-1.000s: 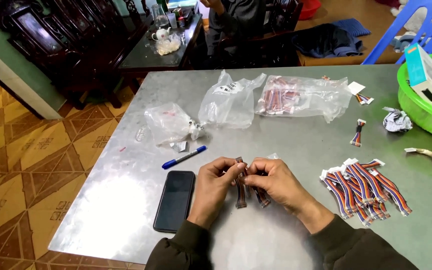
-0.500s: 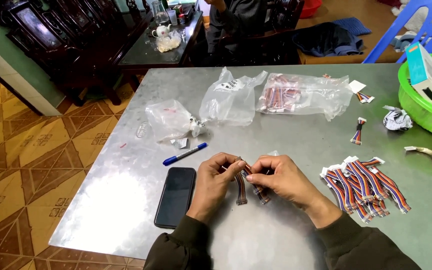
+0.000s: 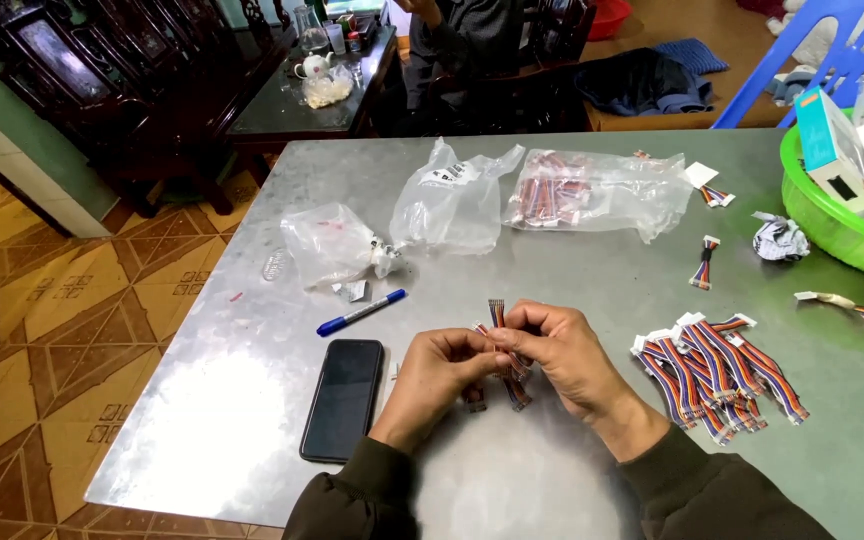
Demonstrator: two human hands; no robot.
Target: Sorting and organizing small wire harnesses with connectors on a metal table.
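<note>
My left hand (image 3: 439, 372) and my right hand (image 3: 560, 353) meet over the near middle of a grey metal table (image 3: 252, 400). Together they pinch a small bunch of short rainbow ribbon cables (image 3: 498, 316); one end sticks up above the fingers and other ends hang below at the connector tips (image 3: 515, 392). A pile of the same multicoloured cables with white connectors (image 3: 717, 365) lies on the table just right of my right hand.
A black phone (image 3: 343, 398) and a blue pen (image 3: 360, 312) lie left of my hands. Clear plastic bags (image 3: 452, 205), one holding more cables (image 3: 592, 192), sit farther back. A green basin with boxes (image 3: 837, 215) is at the right edge. A person sits beyond the table.
My hands have kept working the cable bunch in place; one cable end now sticks up higher above my right fingers. Nothing else on the table has moved.
</note>
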